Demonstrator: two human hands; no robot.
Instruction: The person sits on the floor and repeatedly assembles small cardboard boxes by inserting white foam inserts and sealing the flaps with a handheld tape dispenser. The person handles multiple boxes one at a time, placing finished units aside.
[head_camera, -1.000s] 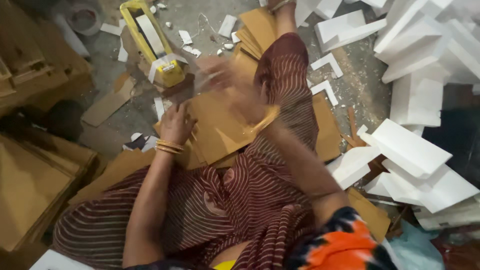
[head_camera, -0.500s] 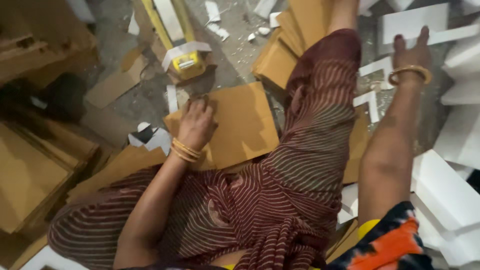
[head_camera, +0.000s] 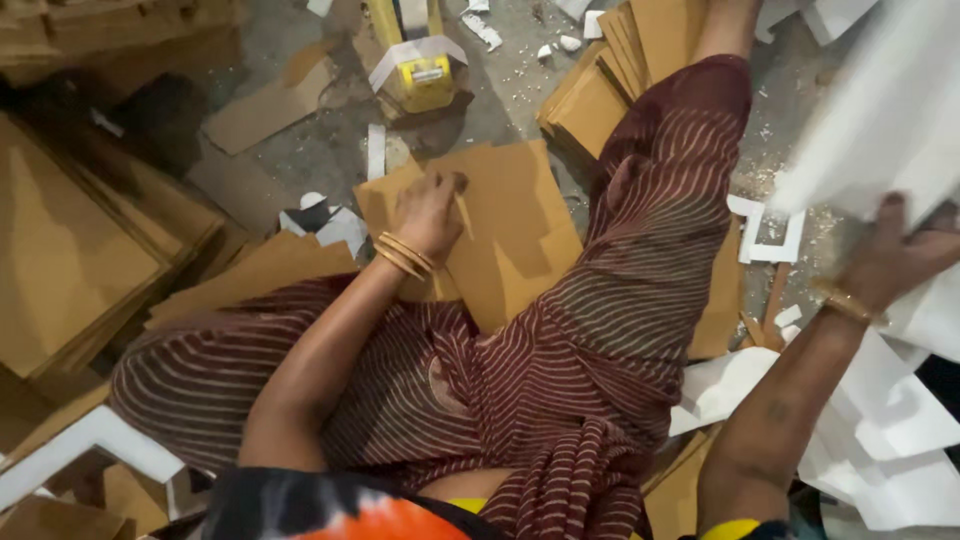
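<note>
Stacked brown cardboard sheets (head_camera: 80, 250) at nine o'clock; left hand (head_camera: 428, 212), fingers curled, pressing flat on a brown cardboard panel (head_camera: 510, 225) lying on the floor (head_camera: 330, 150) at centre; right hand (head_camera: 885, 265) at three o'clock, closed around the edge of a white foam slab (head_camera: 880, 120) held raised.

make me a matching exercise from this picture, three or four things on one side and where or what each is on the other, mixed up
Things:
1. left hand
2. right hand
3. yellow tool
4. cardboard stack

States:
a. grips a white foam sheet
b. lies on the floor at top centre
c. rests on a brown cardboard sheet
d. piled at the left edge

Pairs: 1-c, 2-a, 3-b, 4-d
</note>
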